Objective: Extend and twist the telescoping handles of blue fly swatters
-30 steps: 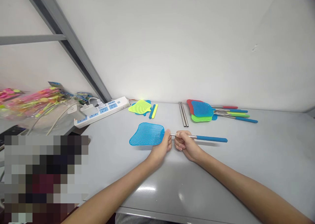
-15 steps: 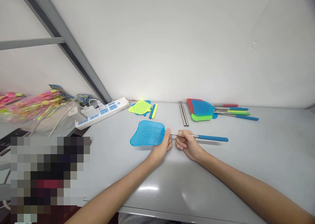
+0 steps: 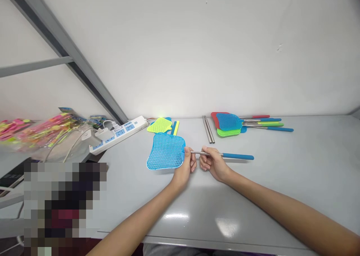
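Both hands hold one blue fly swatter [image 3: 165,151] just above the table. My left hand [image 3: 185,165] is closed on its neck, with the thumb where the mesh head meets the metal rod. Around the rod, near the blue grip, my right hand [image 3: 213,163] is closed; the grip sticks out to its right. Behind, on the right, lies a pile of fly swatters [image 3: 229,123] with red, blue and green heads. Two bare metal tubes [image 3: 208,129] lie left of that pile. A yellow swatter head [image 3: 160,125] rests over a blue one, beside a yellow grip [image 3: 176,128] and a blue grip.
At the back left sits a white power strip [image 3: 120,135] with plugs and cables. Bags of pink and yellow items [image 3: 53,130] lie farther left. A grey metal frame [image 3: 75,66] stands at the left, against the white wall. The grey table [image 3: 281,162] ends at its front edge.
The swatter's mesh head has tilted up toward me and now partly covers the small grips. The rod has turned slightly within my hands. The camera view has shifted a little.
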### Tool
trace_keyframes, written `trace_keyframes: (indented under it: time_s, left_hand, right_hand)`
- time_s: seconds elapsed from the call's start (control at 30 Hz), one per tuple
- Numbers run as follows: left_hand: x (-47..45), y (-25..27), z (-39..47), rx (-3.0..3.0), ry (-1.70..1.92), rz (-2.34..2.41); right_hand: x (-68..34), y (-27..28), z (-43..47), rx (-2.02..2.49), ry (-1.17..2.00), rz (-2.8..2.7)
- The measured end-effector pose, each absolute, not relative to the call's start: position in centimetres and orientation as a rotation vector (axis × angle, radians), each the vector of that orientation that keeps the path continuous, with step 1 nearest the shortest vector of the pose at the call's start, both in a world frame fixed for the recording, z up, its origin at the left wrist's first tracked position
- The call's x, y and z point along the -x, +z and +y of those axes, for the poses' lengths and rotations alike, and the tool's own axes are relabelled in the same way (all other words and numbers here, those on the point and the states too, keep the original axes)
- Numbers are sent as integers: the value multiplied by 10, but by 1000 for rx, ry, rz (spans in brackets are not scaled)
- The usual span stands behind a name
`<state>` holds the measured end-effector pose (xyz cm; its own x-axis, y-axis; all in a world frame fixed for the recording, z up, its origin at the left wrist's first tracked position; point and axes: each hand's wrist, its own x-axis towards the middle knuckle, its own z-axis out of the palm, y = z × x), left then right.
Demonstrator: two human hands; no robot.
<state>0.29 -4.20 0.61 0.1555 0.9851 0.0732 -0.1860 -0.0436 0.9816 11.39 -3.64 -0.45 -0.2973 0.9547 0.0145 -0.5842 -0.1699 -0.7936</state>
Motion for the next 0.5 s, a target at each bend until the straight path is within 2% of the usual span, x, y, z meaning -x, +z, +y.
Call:
trace_keyframes:
  time_s: [0.5]
  left_hand:
    - [-3,0,-37,-1079,1190,907]
  right_hand:
    - [-115,-6,-36,646,1755,-862]
